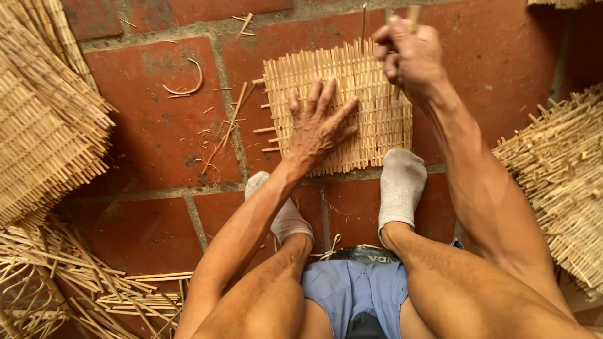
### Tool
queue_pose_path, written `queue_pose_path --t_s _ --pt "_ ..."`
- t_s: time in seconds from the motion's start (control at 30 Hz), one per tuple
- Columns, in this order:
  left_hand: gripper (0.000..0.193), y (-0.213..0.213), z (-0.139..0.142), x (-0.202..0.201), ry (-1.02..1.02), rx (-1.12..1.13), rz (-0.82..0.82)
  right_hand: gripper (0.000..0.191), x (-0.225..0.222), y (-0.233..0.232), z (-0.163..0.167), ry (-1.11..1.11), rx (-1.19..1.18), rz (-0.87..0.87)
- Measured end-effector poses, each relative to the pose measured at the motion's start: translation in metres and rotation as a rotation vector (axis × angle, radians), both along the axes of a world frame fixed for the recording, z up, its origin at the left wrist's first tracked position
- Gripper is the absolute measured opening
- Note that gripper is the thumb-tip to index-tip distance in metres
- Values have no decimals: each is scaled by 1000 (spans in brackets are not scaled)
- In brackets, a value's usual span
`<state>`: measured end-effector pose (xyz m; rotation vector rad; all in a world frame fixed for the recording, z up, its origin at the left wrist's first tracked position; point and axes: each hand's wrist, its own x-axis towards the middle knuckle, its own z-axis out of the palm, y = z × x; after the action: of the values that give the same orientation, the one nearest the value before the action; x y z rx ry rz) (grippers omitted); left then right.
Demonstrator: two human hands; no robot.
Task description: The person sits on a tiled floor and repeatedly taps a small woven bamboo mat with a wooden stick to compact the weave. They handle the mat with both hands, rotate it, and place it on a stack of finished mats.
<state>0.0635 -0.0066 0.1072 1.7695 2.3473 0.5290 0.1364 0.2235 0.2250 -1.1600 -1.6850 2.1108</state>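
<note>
A small woven bamboo mat [370,94] lies flat on the red tile floor [157,125] in front of my two socked feet. My left hand [317,125] presses down on the mat's middle with fingers spread. My right hand [408,53] is at the mat's far right corner, fingers closed around a thin bamboo strip [414,16] that pokes up above the fist. Loose slat ends stick out along the mat's left and top edges.
Stacks of woven bamboo mats rest at the left [44,119] and right [559,169]. A pile of loose bamboo strips and frames [75,276] lies at the lower left. Shavings and a curved sliver [188,85] litter the tiles left of the mat.
</note>
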Motion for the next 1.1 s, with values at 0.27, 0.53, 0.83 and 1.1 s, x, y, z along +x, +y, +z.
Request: queue_pose_path --t_s 0.27,0.53,0.83,1.1 --pt "72 1 -8 -8 71 87 -51 19 131 -63 -21 -319 596 348" --pt "49 -4 -14 -11 99 49 -34 28 134 -58 -24 -305 317 67" --pt "50 -14 -10 -49 82 58 -202 18 150 -52 3 -49 570 211" --pt "75 -11 -1 -47 -54 -175 -149 23 179 -108 16 -462 873 566"
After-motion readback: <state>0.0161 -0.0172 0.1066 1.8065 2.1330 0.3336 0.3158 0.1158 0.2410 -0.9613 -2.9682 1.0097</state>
